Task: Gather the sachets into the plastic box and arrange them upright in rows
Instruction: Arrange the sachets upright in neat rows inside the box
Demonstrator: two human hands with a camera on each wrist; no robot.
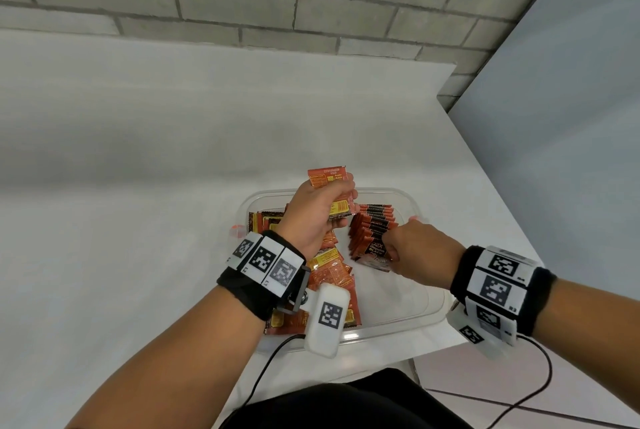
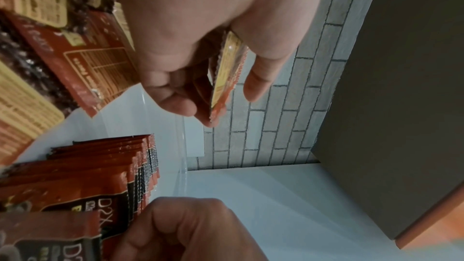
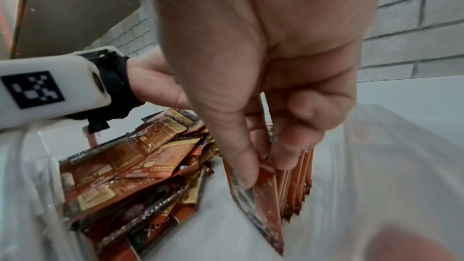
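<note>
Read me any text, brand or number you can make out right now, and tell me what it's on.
"D2X": front of the upright sachets in the row the right hand holds.
"BLACK": front sachet of that row, under the brand.
Yellow panels on the loose sachets: print too small to read.
Sachets in the left hand: print blurred.
Wristband tags: square black-and-white codes, no words.

Head down; wrists close (shared box (image 1: pixel 408 198)).
</note>
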